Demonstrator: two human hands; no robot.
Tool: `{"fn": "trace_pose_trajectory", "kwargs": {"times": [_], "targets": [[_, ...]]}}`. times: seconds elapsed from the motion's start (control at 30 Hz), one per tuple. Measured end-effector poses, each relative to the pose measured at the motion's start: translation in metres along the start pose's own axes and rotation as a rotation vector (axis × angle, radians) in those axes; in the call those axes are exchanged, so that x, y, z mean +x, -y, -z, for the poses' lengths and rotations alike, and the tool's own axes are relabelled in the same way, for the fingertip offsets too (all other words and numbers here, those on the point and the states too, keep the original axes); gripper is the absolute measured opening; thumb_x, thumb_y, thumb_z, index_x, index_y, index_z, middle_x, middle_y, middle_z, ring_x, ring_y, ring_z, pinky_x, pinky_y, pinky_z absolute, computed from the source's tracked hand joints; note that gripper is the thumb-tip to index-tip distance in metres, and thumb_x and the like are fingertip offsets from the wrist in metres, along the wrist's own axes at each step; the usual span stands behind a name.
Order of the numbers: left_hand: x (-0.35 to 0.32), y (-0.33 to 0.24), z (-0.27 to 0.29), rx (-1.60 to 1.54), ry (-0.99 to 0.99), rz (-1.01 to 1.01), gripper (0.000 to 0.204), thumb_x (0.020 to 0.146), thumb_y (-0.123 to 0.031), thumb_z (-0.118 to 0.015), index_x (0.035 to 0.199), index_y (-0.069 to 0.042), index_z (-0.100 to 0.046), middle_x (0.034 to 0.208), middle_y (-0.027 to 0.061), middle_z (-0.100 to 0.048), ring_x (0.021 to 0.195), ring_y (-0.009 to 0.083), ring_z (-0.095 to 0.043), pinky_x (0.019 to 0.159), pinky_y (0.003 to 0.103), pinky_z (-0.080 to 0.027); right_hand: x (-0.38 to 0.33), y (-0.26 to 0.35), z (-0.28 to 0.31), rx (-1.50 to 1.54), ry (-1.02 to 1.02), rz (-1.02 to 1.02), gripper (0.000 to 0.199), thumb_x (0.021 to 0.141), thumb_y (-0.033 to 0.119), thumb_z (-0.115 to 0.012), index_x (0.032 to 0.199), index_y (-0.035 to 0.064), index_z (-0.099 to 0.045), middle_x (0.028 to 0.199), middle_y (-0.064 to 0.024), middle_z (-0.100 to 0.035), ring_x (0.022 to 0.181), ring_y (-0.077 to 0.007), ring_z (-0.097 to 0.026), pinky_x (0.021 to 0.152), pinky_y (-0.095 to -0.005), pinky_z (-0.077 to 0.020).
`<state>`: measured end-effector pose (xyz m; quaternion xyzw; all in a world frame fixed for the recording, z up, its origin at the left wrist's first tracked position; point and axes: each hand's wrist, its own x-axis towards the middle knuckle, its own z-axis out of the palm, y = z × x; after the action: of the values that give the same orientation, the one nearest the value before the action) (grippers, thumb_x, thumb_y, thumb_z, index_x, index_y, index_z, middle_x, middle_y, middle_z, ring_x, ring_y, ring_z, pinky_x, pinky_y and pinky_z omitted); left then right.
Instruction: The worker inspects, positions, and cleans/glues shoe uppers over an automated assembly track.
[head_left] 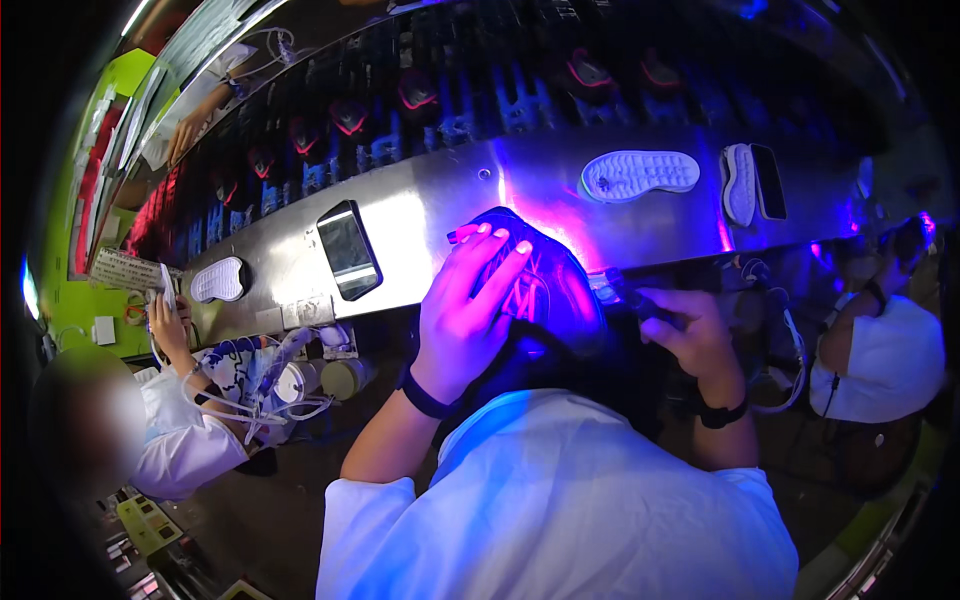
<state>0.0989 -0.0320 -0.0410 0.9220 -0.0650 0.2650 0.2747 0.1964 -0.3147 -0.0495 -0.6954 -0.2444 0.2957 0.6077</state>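
A dark shoe point(560, 290), glowing purple and pink under coloured light, is in front of my body at the bench's near edge. My left hand point(465, 320) grips it from the left, fingers spread over its top. At the shoe's right side, my right hand point(695, 328) is closed around a slim dark hand tool point(632, 296). The tool's pale bluish end points toward the shoe; its exact kind is unclear. Glare and shadow hide the shoe's lower part.
On the metal bench point(420, 185) lie a phone point(350, 250), white soles point(640, 176) and a second phone point(769, 182). Shoes point(417, 90) line the dark conveyor point(520, 105) beyond. Co-workers point(195, 430) sit to the left and right point(880, 345).
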Motion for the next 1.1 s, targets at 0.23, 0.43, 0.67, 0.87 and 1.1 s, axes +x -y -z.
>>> {"fn": "trace_pose_trajectory", "kwargs": {"times": [0.23, 0.43, 0.67, 0.87, 1.1], "targets": [[0.001, -0.003, -0.015, 0.054, 0.075, 0.173, 0.068, 0.066, 0.004, -0.074, 0.13, -0.012, -0.063, 0.126, 0.0164, -0.062, 0.114, 0.0341, -0.064, 0.094, 0.04, -0.054, -0.023, -0.031, 0.001, 0.072, -0.058, -0.023, 0.037, 0.091, 0.011, -0.072, 0.125, 0.0011, -0.065, 0.085, 0.0016, -0.066, 0.076, -0.0072, -0.059, 0.071, -0.0228, -0.0476], [-0.003, -0.01, -0.017, 0.151, 0.088, 0.26, 0.059, 0.069, 0.001, -0.074, 0.127, -0.012, -0.065, 0.118, 0.0126, -0.065, 0.101, 0.0313, -0.069, 0.084, 0.037, -0.057, -0.02, -0.038, -0.015, -0.015, -0.27, 0.058, 0.036, 0.089, 0.009, -0.073, 0.124, 0.0008, -0.066, 0.088, -0.0005, -0.066, 0.081, -0.0086, -0.058, 0.075, -0.024, -0.0464], [-0.01, -0.005, 0.0, 0.0, 0.192, 0.401, 0.055, 0.067, -0.003, -0.075, 0.121, -0.009, -0.067, 0.108, 0.0121, -0.068, 0.093, 0.0306, -0.07, 0.081, 0.037, -0.056, -0.004, -0.003, -0.01, -0.365, -0.188, 0.16, 0.038, 0.083, 0.003, -0.074, 0.12, 0.0016, -0.067, 0.082, -0.0089, -0.063, 0.077, -0.015, -0.06, 0.073, -0.0285, -0.0471], [-0.015, 0.011, 0.021, -0.248, 0.337, 0.391, 0.061, 0.061, -0.006, -0.079, 0.121, -0.007, -0.067, 0.105, 0.0141, -0.068, 0.091, 0.0313, -0.069, 0.081, 0.037, -0.055, 0.007, 0.034, -0.012, -0.53, -0.085, 0.21, 0.039, 0.08, 0.002, -0.073, 0.119, 0.0014, -0.068, 0.083, -0.0112, -0.064, 0.075, -0.0199, -0.063, 0.072, -0.0292, -0.0483], [-0.018, 0.005, 0.019, -0.121, 0.007, 0.306, 0.067, 0.06, -0.002, -0.077, 0.126, -0.009, -0.065, 0.115, 0.0139, -0.066, 0.099, 0.0299, -0.07, 0.084, 0.037, -0.057, 0.01, 0.047, -0.02, -0.189, -0.152, 0.088, 0.042, 0.085, 0.002, -0.072, 0.126, -0.0002, -0.064, 0.094, -0.0067, -0.069, 0.084, -0.0134, -0.063, 0.078, -0.0275, -0.0498]]}}
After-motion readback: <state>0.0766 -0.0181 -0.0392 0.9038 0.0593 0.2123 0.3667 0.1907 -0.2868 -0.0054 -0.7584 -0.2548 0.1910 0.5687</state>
